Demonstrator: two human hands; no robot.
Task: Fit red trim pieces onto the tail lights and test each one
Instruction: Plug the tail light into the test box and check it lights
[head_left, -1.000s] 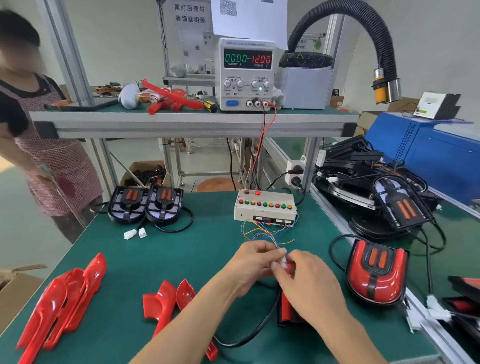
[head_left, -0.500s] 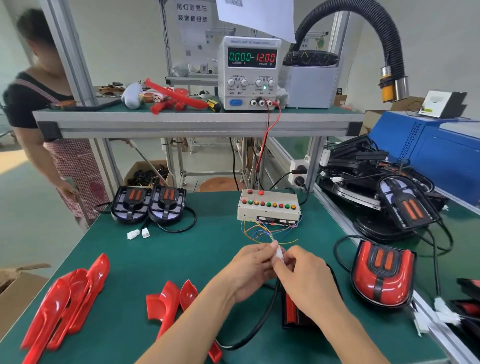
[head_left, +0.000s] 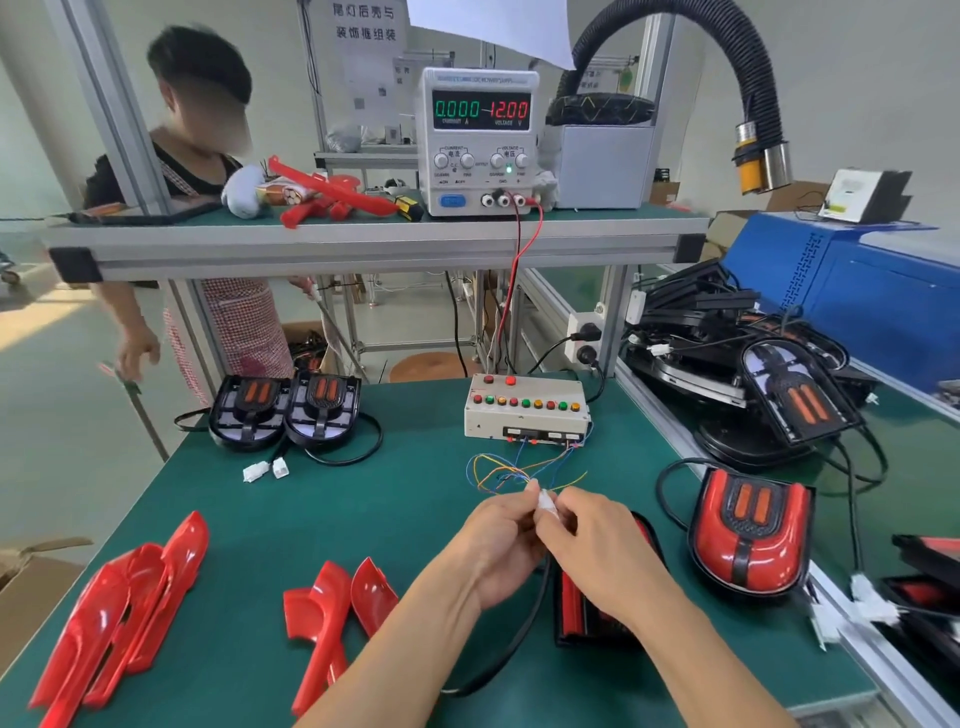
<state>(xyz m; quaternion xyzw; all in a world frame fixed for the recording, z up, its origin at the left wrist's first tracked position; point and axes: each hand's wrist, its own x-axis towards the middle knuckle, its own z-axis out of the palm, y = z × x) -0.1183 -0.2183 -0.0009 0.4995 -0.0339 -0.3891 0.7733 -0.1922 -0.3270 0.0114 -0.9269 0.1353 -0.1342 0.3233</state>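
Testing step in hand, judging by the grip: left hand (head_left: 501, 551) and right hand (head_left: 597, 545) meeting over the green bench (head_left: 405, 499), fingers of both pinched on a small white connector (head_left: 545, 503) held between them. Coloured wires (head_left: 511, 470) running from that connector to the far side, up into the beige test box (head_left: 524, 410) with its row of red, green and amber buttons. Black cable (head_left: 524, 623) dropping from the hands toward the near edge, apparently belonging to the tail light (head_left: 587, 597) lying just under the right wrist, red trim showing along its left side, mostly hidden by the arm. Whether the two connector halves are fully mated, impossible to tell. Finished red-trimmed tail light (head_left: 748, 530) just to the right, two untrimmed black ones (head_left: 285, 410) at far left, loose red trim pieces (head_left: 332, 613) near left, a bigger stack (head_left: 119, 608) farther left. Power supply (head_left: 478, 140) on the upper shelf reading 0.000 and 12.00, so seemingly no current drawn yet. Next, probably: seat the plug firmly and straight, then reach to the test box buttons and watch the lamp and the current reading.
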